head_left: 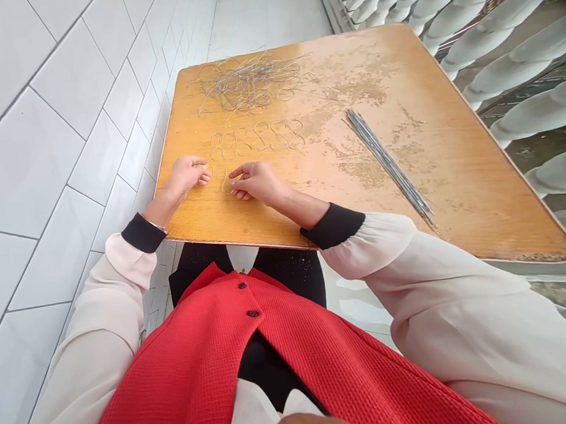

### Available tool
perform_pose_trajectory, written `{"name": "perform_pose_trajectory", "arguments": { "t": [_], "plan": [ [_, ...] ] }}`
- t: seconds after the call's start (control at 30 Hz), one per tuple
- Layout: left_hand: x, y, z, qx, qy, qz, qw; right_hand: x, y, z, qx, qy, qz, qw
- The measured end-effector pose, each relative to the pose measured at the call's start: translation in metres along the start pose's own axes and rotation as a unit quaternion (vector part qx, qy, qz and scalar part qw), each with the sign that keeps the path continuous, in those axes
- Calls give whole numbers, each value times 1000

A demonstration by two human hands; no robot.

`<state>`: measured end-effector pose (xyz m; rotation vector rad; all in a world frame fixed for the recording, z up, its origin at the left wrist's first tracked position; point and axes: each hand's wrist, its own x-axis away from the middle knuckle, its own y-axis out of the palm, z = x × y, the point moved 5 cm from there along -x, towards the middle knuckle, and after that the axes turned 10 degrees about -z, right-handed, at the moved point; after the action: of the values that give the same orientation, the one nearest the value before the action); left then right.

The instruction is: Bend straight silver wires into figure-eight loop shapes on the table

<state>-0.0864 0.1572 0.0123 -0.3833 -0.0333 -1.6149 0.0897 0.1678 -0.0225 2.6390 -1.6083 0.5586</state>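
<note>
My left hand [187,176] rests on the wooden tabletop [401,102] with its fingertips beside a thin wire loop [221,180]. I cannot tell whether those fingers grip the wire. My right hand [257,181] sits on the other side of the loop, with its thumb and fingertips pinching the loop's lower part. Above my hands lies a row of several wire figure-eights [257,140]. Farther up is a tangled pile of bent wire [249,83]. To the right lies a bundle of straight metal wires [388,164].
A white tiled wall [68,155] runs along the table's left side. A white balustrade [507,45] stands beyond its right side. The worn, stained tabletop has a near edge [232,241] right in front of my red vest [252,342].
</note>
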Motion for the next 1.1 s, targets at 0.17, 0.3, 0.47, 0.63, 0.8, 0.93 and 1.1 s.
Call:
{"name": "perform_pose_trajectory", "arguments": {
  "t": [0.17, 0.3, 0.47, 0.63, 0.8, 0.93, 1.1],
  "plan": [
    [0, -16, -12, -78, 62, 28, 995, -1, 4, -2, 39, 1, -22, 999],
    [13, -13, -9, -234, 148, 29, 960, 12, -8, -5, 135, -17, -6, 991],
    [28, 9, -8, -400, 212, -33, 891, 30, -11, -12, 369, -157, 13, 916],
    [24, 20, -20, -484, 223, -77, 843, 28, 2, -7, 447, -189, -8, 874],
    [25, 16, -19, -498, 234, -50, 833, 21, 11, -7, 417, -207, -22, 885],
    [39, 20, -18, -523, 239, -54, 816, 14, 2, -9, 414, -250, 2, 875],
    [57, 33, -26, -563, 256, -107, 779, 1, -2, -7, 451, -319, -37, 832]
  ]
}}
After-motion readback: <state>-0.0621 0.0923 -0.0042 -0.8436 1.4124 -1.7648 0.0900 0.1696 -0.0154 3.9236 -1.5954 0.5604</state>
